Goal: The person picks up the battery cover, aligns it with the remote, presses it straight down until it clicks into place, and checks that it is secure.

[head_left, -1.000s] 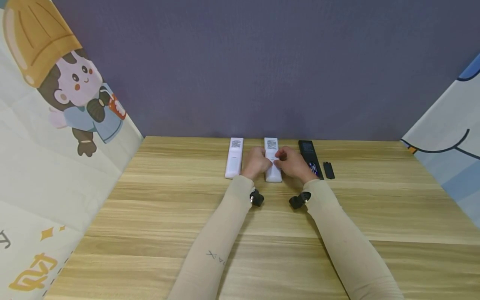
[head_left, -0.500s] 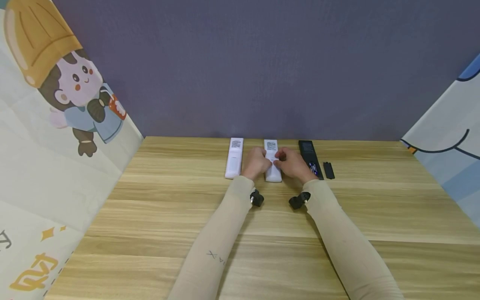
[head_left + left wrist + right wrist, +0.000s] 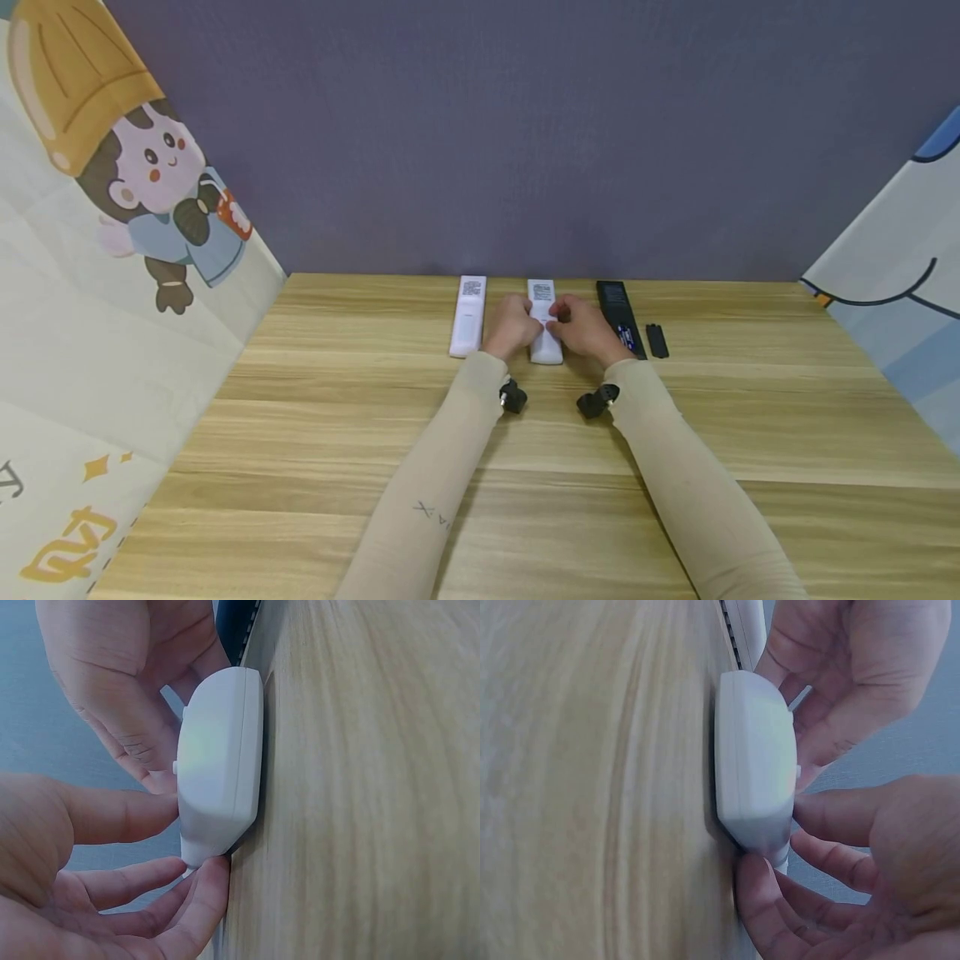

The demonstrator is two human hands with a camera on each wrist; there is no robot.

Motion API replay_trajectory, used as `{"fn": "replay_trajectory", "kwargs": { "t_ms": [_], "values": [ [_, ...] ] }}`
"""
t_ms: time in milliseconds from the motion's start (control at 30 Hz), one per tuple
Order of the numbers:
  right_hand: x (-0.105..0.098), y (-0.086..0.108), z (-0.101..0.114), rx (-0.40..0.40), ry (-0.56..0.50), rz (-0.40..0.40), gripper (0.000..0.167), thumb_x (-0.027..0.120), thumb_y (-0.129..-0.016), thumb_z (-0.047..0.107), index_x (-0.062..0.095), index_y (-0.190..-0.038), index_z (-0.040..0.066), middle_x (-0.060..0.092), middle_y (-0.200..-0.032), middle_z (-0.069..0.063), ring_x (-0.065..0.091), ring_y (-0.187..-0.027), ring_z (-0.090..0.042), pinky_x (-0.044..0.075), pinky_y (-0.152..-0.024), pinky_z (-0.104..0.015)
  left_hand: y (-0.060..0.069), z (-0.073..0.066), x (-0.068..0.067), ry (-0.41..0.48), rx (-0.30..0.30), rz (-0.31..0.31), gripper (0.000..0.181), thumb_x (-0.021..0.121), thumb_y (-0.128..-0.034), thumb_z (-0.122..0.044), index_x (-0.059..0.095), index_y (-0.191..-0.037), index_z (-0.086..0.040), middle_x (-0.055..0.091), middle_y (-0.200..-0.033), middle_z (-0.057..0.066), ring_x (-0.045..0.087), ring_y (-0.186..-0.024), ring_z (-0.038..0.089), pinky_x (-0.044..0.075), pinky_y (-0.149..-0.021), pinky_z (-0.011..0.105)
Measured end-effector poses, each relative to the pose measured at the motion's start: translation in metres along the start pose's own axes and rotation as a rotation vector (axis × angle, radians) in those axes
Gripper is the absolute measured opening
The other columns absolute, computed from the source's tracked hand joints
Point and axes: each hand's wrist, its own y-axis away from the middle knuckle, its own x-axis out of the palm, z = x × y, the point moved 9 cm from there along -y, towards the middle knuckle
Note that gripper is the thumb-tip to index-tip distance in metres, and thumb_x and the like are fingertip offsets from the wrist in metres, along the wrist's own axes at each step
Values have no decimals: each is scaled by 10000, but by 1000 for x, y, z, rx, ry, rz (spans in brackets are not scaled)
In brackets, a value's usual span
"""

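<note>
A white remote control point(image 3: 546, 352) lies back side up on the table between my hands, a printed label at its far end. My left hand point(image 3: 512, 327) holds its left side; in the left wrist view the thumb point(image 3: 127, 815) presses the top and fingertips touch the lower edge. From the right, my right hand point(image 3: 588, 331) grips the same remote, its thumb point(image 3: 840, 814) on the back face and fingers at the side. Both thumbs are close together near the middle of the back. The cover's seam is mostly hidden by them.
Another white remote point(image 3: 468, 318) lies to the left, label side up. On the right is a black remote point(image 3: 615, 302) with batteries point(image 3: 626, 337) showing in its bay. Its loose black battery cover point(image 3: 657, 341) lies beside it. A dark panel point(image 3: 540, 150) stands behind the table.
The far end of the middle white remote sits very slightly nearer me than a second ago. Both hands keep almost the same place and hold.
</note>
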Motion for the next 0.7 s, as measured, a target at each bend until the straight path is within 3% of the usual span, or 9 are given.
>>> {"fn": "replay_trajectory", "kwargs": {
  "t_ms": [167,333,700],
  "values": [
    [-2,1,1,-4,-5,-8,256,608,-1008,148,579,-1214,-2,648,-1230,-231,591,-1130,-340,472,-1014,-480,0,-1,1,8,-3,17,366,693,-842,-25,727,-1207,-28,728,-1215,122,649,-1032,250,560,-842,331],
    [-1,0,0,-4,0,-7,252,607,-1008,153,575,-1207,1,643,-1217,-224,586,-1106,-332,475,-998,-476,1,-1,2,40,-4,31,492,679,-846,-8,658,-1337,-31,665,-1380,122,617,-1264,274,528,-1040,376],
    [0,1,-1,10,-2,-2,271,604,-1011,162,575,-1231,7,636,-1241,-226,582,-1128,-341,471,-1018,-490,1,-1,3,20,7,35,498,674,-859,-21,648,-1356,-43,652,-1403,107,605,-1302,270,516,-1065,376]
  ]
}}
